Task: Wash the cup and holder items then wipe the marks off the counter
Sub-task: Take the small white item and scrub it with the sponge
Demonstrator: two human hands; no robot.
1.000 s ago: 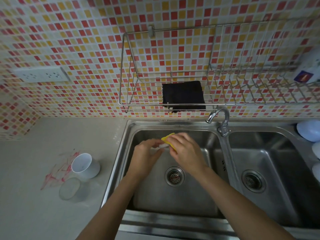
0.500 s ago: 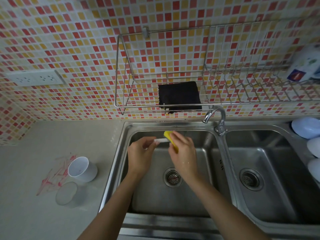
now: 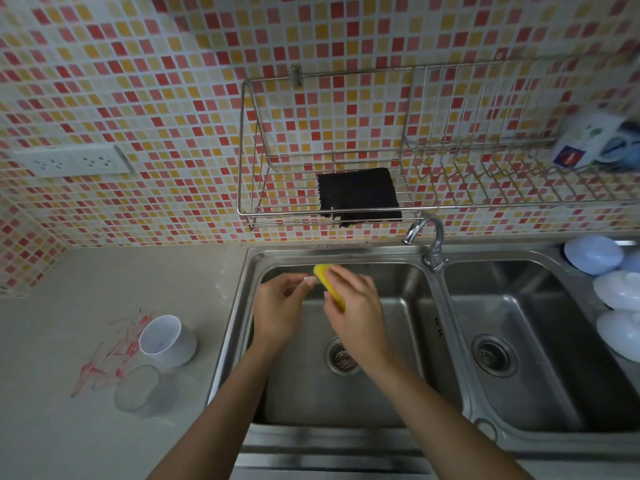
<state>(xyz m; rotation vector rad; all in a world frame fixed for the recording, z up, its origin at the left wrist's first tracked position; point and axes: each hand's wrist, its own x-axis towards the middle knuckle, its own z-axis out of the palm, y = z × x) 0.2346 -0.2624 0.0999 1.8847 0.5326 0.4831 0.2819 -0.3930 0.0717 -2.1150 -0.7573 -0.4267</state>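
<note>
Left hand: the left hand (image 3: 277,308) is pinching a small pale item (image 3: 309,279) between thumb and fingertips; it is too small to name, presumably one of the holder items; it is being held over the back of the left sink basin (image 3: 311,396) so that drips are falling into the steel, not onto the counter.
Right hand: the right hand (image 3: 356,306) is grasping a yellow sponge (image 3: 329,285), fingers curled over its top; the sponge's end is lying right against the pale item, which suggests scrubbing in progress.
Tap: the tap (image 3: 427,237) is standing on the divider between the two basins, spout pointing toward the left one; no stream is visible.
Cup: the white cup (image 3: 166,339) is sitting on the counter (image 3: 104,441) near the sink's left edge, mouth tilted toward the camera; it is probably waiting its turn.
Holder: a clear round piece (image 3: 138,388) is lying just in front of the cup, likely part of the holder.
Marks: red marks (image 3: 104,362) are smeared on the counter beside and behind both; they are not yet wiped.
Cloth: a dark cloth (image 3: 358,194) is resting on the wall rack (image 3: 277,216) above the sink, within reach for wiping.
</note>
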